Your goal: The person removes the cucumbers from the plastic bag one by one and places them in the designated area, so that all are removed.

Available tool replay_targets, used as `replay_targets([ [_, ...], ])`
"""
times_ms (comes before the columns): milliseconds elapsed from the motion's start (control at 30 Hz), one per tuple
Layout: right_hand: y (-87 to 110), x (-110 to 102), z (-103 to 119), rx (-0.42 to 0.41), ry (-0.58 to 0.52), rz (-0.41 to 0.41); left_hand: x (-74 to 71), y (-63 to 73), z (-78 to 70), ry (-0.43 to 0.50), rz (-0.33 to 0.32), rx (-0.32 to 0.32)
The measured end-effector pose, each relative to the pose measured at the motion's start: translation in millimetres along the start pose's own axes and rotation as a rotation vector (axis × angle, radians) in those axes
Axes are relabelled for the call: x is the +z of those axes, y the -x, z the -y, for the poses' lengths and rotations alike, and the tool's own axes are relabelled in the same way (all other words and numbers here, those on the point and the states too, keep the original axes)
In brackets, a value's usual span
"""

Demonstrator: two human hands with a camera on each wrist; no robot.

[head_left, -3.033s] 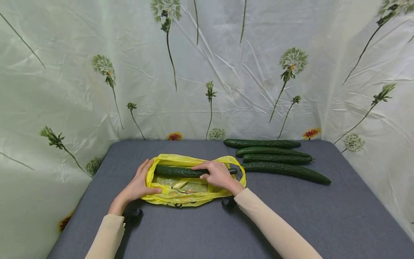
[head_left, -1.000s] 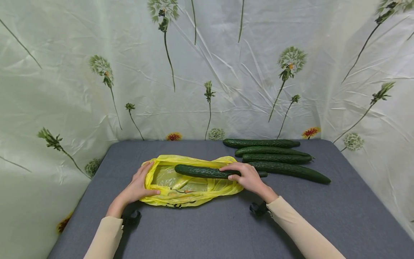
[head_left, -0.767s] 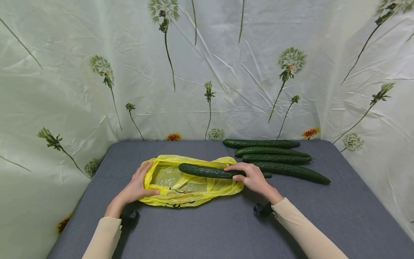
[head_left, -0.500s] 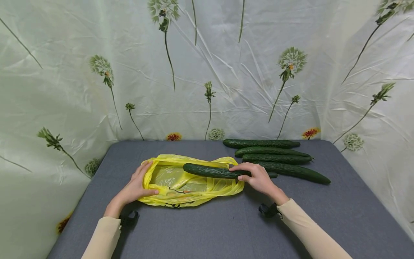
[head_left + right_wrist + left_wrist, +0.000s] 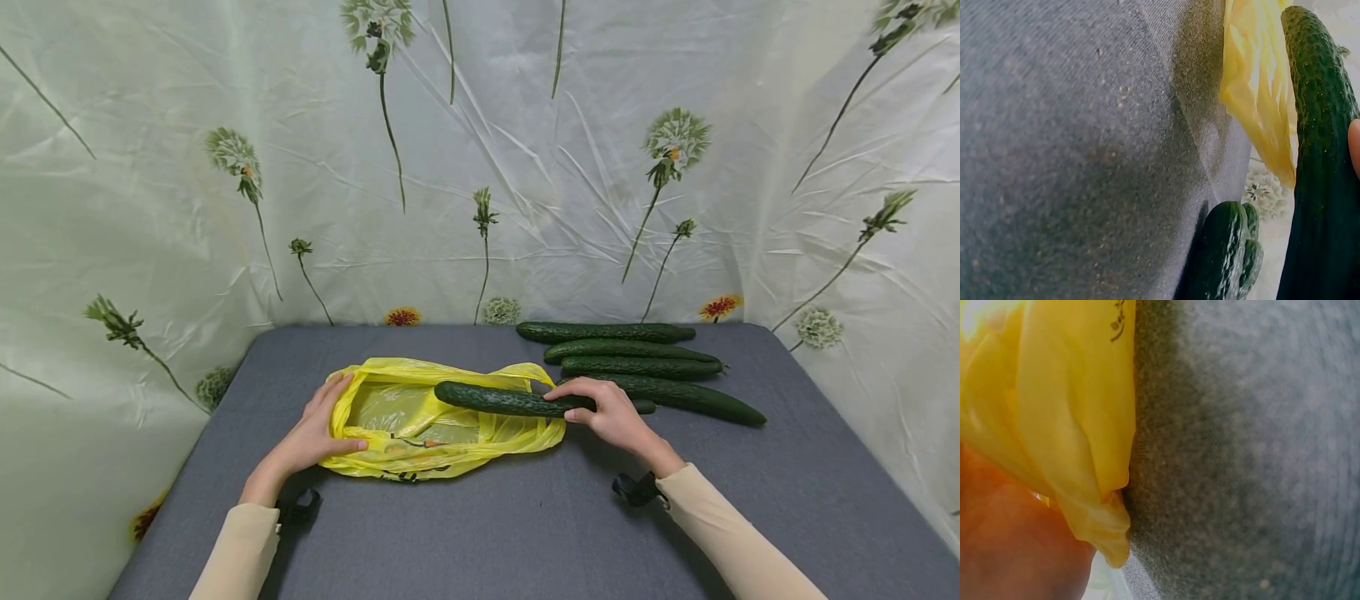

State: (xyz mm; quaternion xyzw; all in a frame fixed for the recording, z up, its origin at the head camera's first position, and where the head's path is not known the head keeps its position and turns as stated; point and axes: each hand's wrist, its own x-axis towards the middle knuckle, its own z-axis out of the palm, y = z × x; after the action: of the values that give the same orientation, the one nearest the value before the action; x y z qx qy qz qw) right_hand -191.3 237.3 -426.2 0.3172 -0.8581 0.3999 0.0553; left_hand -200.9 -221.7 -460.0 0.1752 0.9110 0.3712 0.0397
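Observation:
A yellow plastic bag [image 5: 420, 450] lies with its mouth spread on the table. My left hand [image 5: 311, 433] holds the bag's left end, its thumb over the near rim and its fingers along the far side. In the left wrist view the bag's yellow film [image 5: 1079, 412] hangs beside the hand. With my right hand [image 5: 611, 417] I grip a dark green cucumber [image 5: 495, 400] from above, near its right part. The cucumber's left end is over the bag's mouth, and its right end sticks out past the bag's right rim. The right wrist view shows the held cucumber [image 5: 1325, 156] close up.
Behind and right of my right hand lie several more cucumbers [image 5: 637, 367], roughly side by side. They stand on a grey cloth-covered table [image 5: 480, 533]. A pale curtain [image 5: 562, 167] with printed flowers closes off the back and sides.
My right hand has drawn the cucumber to the right, from inside the bag to partly beyond its right rim. The left hand stays at the bag's left end.

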Motion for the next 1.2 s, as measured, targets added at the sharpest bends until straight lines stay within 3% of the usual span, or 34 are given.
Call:
replay_targets([
  [667, 15.8, -16.6, -8.1, 0.064, 0.039, 0.001, -0.8, 1.6, -1.9, -0.001, 0.014, -0.023],
  [1200, 30.9, -29.2, -19.4, 0.055, 0.057, -0.007, -1.2, 1.6, -1.5, -0.001, 0.020, -0.037],
])
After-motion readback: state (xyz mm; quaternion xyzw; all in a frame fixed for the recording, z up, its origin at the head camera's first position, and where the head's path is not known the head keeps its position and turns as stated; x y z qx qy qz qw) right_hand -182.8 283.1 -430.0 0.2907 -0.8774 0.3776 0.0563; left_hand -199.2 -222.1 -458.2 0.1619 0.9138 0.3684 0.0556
